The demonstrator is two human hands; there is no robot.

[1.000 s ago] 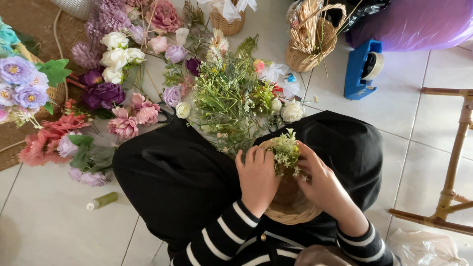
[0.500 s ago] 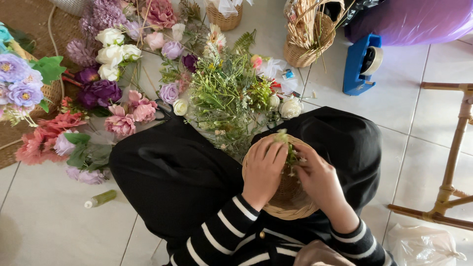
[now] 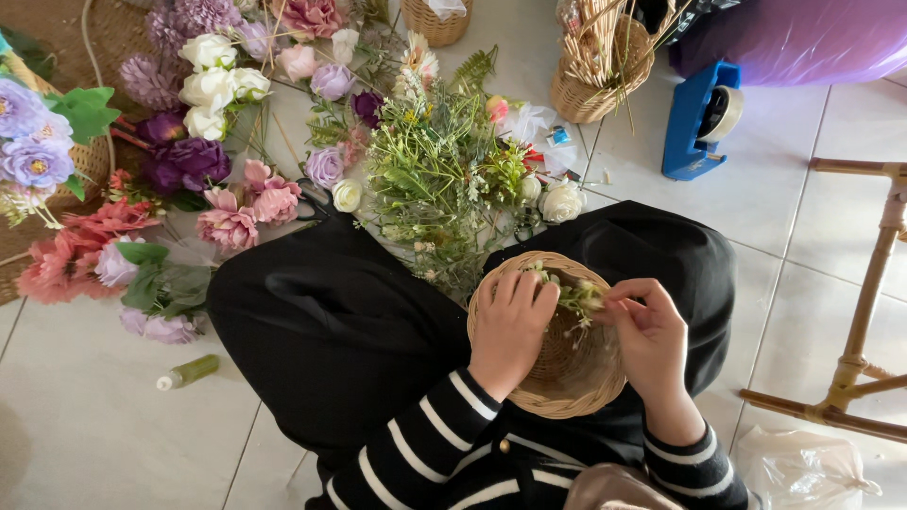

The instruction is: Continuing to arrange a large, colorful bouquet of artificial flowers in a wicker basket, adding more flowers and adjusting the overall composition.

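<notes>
Resting on the lap, a basket (image 3: 553,373) is steadied by the left hand (image 3: 510,326); the right hand (image 3: 650,340) pinches a sprig (image 3: 578,298), seemingly inside. Flowers (image 3: 227,203) far left, a tape dispenser (image 3: 701,118) far right.

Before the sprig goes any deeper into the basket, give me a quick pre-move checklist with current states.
1. Woven basket steadied on the lap: ok, left hand rests on its rim.
2. Green sprig held: ok, right hand pinches it over the basket.
3. Sprig stem seated in the basket: cannot tell, fingers hide it.
4. More greenery in reach: ok, foliage pile lies just ahead of the knees.
5. Scissors at hand: ok, on the floor among the flowers.
</notes>
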